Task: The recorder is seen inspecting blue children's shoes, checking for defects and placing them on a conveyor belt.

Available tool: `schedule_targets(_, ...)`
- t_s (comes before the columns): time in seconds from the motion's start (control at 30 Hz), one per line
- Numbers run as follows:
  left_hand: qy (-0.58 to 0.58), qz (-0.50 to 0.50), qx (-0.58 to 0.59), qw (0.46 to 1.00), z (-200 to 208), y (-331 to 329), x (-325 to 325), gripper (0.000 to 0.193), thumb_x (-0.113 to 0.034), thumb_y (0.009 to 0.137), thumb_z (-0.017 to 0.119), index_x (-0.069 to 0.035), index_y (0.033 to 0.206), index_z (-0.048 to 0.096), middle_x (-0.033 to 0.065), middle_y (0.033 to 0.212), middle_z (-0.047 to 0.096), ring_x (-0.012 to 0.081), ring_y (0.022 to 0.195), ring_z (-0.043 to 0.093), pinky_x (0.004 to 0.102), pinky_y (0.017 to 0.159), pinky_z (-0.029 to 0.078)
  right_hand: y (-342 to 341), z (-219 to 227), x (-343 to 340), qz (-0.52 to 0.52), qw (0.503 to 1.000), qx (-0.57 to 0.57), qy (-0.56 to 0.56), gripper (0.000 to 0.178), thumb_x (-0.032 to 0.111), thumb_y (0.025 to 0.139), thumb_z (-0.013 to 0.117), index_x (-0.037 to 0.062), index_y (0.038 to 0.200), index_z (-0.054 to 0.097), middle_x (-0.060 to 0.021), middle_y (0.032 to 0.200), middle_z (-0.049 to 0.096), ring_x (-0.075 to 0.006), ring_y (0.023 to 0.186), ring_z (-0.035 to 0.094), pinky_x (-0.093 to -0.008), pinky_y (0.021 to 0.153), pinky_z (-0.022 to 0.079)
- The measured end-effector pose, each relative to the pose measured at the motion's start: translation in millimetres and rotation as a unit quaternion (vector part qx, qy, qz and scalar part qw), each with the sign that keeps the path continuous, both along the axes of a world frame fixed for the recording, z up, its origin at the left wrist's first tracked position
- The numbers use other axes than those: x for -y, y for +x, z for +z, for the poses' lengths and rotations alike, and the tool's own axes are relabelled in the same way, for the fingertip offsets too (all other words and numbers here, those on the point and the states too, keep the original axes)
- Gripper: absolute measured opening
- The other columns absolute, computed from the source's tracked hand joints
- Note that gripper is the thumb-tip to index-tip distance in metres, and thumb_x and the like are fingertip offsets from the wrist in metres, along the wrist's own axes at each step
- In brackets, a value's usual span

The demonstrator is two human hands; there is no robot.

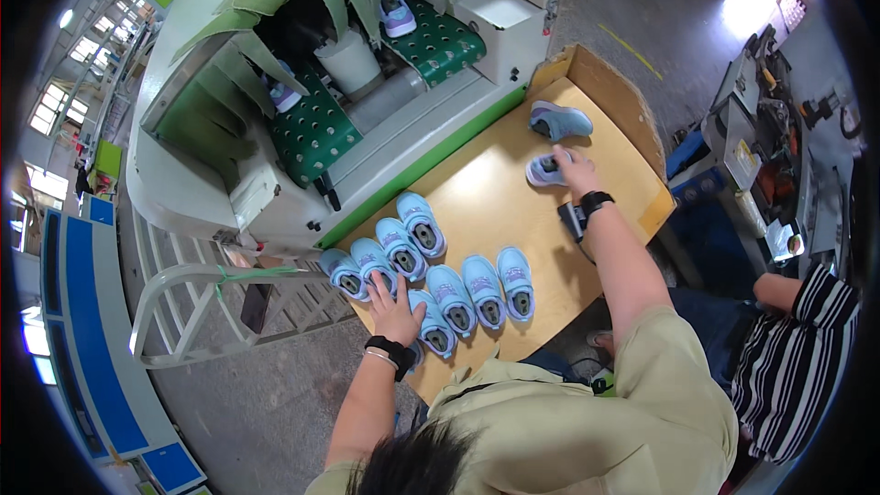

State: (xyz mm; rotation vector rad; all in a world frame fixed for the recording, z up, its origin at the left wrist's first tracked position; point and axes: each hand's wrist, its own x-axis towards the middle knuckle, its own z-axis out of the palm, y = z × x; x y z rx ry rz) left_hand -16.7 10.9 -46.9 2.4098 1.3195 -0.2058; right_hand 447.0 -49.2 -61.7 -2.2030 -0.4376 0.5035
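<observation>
Light blue and lilac shoes with dark inserts in their openings stand in two rows on the wooden tabletop (486, 202). My left hand (394, 313) lies spread between the rows, its fingertips by a shoe of the back row (371, 259) and its side by a shoe of the front row (433, 323). Reaching to the far right, my right hand (576, 174) has its fingers closed on a single shoe (543, 170), with the thumb side at its opening. Just beyond it, another shoe (559, 121) rests near the cardboard edging.
Beyond the table stands a machine (412, 128) with green perforated belts and hanging strips; one shoe (398, 14) sits on the right belt, another (282, 94) on the left. Cardboard (623, 110) walls the far right corner. A person in a striped shirt (788, 357) is at right; a metal rack (183, 302) at left.
</observation>
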Motion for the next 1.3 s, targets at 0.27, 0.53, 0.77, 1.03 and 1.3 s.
schedule_targets(0.27, -0.01, 0.005, 0.016, 1.0, 2.4, -1.0, 1.8, 0.082, -0.046, 0.088, 0.063, -0.012, 0.154, 0.029, 0.0314, 0.16, -0.002, 0.0583, 0.143, 0.01, 0.0676, 0.107, 0.026, -122.2, -2.2, -69.4, 0.361, 0.923, 0.086, 0.102, 0.042, 0.011, 0.072, 0.075, 0.0064, 0.111, 0.062, -0.0259, 0.133, 0.049, -0.0435, 0.12, 0.05, -0.0461, 0.104, 0.042)
schedule_targets(0.53, 0.001, 0.001, 0.017, 1.0, 3.0, -1.5, 4.4, 0.082, -0.045, 0.088, 0.063, -0.011, 0.154, 0.028, 0.0319, 0.16, -0.001, 0.0589, 0.142, 0.01, 0.0668, 0.108, 0.024, 76.4, 33.4, -61.3, 0.077, 0.922, 0.279, -0.258, 0.078, 0.01, 0.066, 0.081, 0.0008, 0.135, 0.045, -0.0237, 0.13, 0.055, -0.0401, 0.123, 0.053, -0.041, 0.103, 0.046)
schedule_targets(0.77, 0.03, 0.007, -0.011, 0.999, 62.1, 16.5, -12.3, 0.079, -0.035, 0.081, 0.073, -0.009, 0.148, 0.039, 0.0269, 0.157, 0.02, 0.0513, 0.14, 0.024, 0.0633, 0.108, 0.026, 40.8, 46.4, -18.0, 0.218, 0.965, 0.141, -0.043, 0.042, 0.016, 0.081, 0.073, 0.0004, 0.115, 0.055, -0.0251, 0.101, 0.065, -0.042, 0.098, 0.063, -0.0416, 0.084, 0.05)
schedule_targets(1.03, 0.011, -0.187, 0.363, 0.913, 151.6, 102.7, -70.0, 0.085, -0.017, 0.068, 0.085, -0.013, 0.144, 0.046, 0.0215, 0.152, 0.038, 0.0382, 0.141, 0.036, 0.0435, 0.116, 0.029, -96.6, 144.1, -70.1, 0.527, 0.822, -0.137, 0.165, 0.043, 0.03, 0.096, 0.063, -0.0018, 0.125, 0.059, -0.0067, 0.108, 0.065, -0.0149, 0.097, 0.061, -0.0298, 0.084, 0.051)
schedule_targets(1.3, 0.033, 0.139, 0.603, 0.785, 185.4, 108.7, -180.0, 0.068, -0.013, 0.08, 0.073, 0.001, 0.14, 0.042, 0.0164, 0.132, 0.053, 0.0255, 0.122, 0.052, 0.0357, 0.104, 0.04, -150.4, 45.1, -80.3, 0.503, 0.863, 0.023, -0.036, 0.077, 0.034, 0.08, 0.077, 0.0031, 0.142, 0.043, -0.0337, 0.139, 0.042, -0.0445, 0.117, 0.056, -0.0472, 0.1, 0.047)
